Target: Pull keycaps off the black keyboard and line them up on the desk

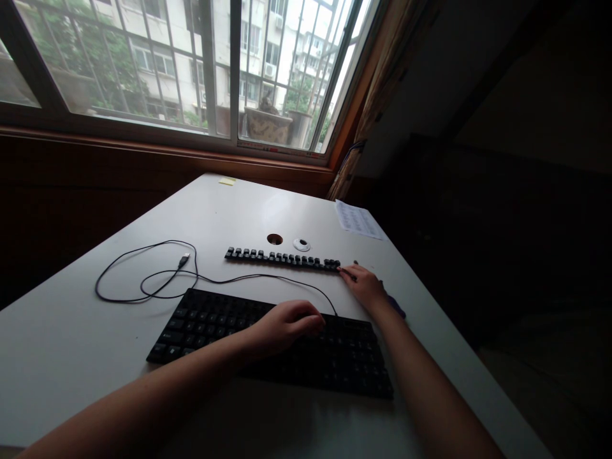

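Note:
A black keyboard (210,325) lies at a slant on the white table near me. My left hand (291,322) is over its middle, the fingers curled down and the thumb drawn toward them; whatever is at the fingertips is hidden. Beyond the keyboard, several black keycaps (282,258) stand in a long double row. At the right end of this row, my right hand (364,285) has its fingers pinched together around a small dark piece, too unclear to name. A dark blue object (396,307) lies partly hidden behind my right wrist.
The keyboard's black USB cable (143,298) loops across the left side of the white table (95,357). Behind the keycaps are a round cable hole (274,240) and a white ring-shaped cover (301,244). A printed sheet (359,220) and a yellow note (227,182) lie toward the far edge.

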{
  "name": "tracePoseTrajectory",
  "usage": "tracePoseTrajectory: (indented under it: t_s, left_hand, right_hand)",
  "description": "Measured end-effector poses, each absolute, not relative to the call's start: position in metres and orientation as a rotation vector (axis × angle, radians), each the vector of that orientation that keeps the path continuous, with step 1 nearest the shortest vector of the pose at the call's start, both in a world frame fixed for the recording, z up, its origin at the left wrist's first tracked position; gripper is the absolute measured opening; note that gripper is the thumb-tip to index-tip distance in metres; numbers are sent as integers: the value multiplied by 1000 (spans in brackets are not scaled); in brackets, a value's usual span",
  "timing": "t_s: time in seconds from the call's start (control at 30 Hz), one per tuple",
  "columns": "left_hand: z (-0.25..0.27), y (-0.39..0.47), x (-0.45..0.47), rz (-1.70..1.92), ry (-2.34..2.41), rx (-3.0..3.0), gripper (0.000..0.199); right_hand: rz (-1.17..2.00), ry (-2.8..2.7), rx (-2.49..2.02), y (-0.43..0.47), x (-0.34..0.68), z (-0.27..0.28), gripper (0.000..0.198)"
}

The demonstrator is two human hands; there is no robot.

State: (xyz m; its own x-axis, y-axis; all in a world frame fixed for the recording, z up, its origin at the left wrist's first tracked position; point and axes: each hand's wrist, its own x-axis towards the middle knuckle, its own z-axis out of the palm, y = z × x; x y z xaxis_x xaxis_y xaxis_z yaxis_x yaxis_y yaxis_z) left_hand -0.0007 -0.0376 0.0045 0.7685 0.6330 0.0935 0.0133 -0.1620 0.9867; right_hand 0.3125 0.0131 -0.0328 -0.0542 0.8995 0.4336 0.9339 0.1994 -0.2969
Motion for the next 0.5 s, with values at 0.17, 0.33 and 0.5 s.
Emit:
tracePoseTrajectory:
  t_s: [0.17, 0.33, 0.5]
  left_hand:
    - [4, -37, 0, 597, 517, 1662, 30]
    - [3, -37, 0, 602, 508, 1654, 31]
    - [2, -37, 0, 601, 512, 1656, 31]
  right_hand:
    - [-95, -1930, -1670, 15, 315, -36, 26]
    - [-117, -1861, -1643, 13, 320, -32, 29]
    - [-136, -1766, -1634, 4, 321, -22, 32]
